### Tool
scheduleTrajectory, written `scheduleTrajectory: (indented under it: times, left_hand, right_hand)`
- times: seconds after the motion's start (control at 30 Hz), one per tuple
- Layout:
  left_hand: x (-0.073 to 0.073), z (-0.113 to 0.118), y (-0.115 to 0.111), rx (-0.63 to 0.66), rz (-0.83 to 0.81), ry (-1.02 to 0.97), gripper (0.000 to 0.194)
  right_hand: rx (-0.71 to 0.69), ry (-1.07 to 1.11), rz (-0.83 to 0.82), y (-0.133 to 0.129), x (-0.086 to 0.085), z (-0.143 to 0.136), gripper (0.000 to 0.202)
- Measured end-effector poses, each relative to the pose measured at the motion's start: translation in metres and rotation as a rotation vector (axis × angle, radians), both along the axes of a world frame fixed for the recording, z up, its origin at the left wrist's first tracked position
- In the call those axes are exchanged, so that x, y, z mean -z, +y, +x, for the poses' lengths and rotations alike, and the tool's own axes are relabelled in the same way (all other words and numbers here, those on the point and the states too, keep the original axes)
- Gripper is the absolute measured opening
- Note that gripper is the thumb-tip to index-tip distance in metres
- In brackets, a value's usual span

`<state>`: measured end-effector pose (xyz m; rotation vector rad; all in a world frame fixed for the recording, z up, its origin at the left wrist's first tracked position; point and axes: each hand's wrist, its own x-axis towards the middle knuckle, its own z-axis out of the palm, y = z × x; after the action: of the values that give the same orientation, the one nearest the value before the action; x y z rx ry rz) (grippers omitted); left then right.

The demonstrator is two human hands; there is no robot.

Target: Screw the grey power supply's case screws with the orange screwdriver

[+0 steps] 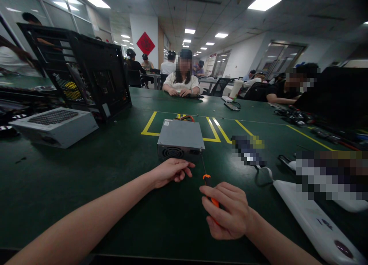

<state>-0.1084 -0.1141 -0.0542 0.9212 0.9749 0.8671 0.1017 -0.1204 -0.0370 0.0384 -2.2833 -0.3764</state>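
A grey computer power supply lies on the green table in front of me, its fan grille and power socket facing me and coloured cables bunched behind it. My left hand is at its near side, fingers loosely curled with the tips apart; nothing shows between them, and whether it touches the case I cannot tell. In my right hand is a screwdriver with an orange and black handle, fingers wrapped round it. The thin shaft points up toward the power supply's front right corner. Exact contact at the tip is too small to make out.
On the left, another power supply lies before an open black computer case. Yellow tape marks the table. To the right lie a white elongated device and cables. A person sits opposite; others sit farther off.
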Motion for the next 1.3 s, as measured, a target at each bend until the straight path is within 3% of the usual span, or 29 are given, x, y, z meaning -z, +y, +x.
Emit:
scheduleTrajectory:
  times: [0.3, 0.53, 0.63, 0.83, 1.0, 1.1, 1.3]
  left_hand:
    - [0.002, 0.0, 0.001, 0.004, 0.015, 0.014, 0.028]
    - [0.002, 0.0, 0.001, 0.011, 0.023, 0.017, 0.03]
    - [0.002, 0.0, 0.0, 0.016, 0.022, 0.017, 0.03]
    - [0.001, -0.001, 0.0, 0.029, 0.033, 0.013, 0.03]
    - [0.003, 0.002, -0.001, 0.041, 0.129, 0.082, 0.03]
    - [0.006, 0.003, -0.006, -0.011, 0.332, 0.327, 0.03]
    - [-0.004, -0.007, -0.012, -0.351, 1.338, 1.194, 0.025]
  right_hand:
    - [-0.005, -0.018, -0.037, 0.001, 0.003, 0.001, 0.021]
    - [0.03, -0.015, -0.065, 0.0, -0.005, 0.001, 0.022]
    - [0.085, 0.048, -0.062, -0.003, -0.007, 0.0, 0.017]
    - [0.084, 0.185, -0.16, -0.001, -0.004, 0.0, 0.025]
    - [0.138, 0.149, -0.106, 0.001, -0.006, 0.001, 0.016]
    - [0.168, 0.197, -0.055, 0.0, -0.006, 0.002, 0.018]
    - [0.175, 0.254, -0.078, 0.003, -0.003, 0.002, 0.029]
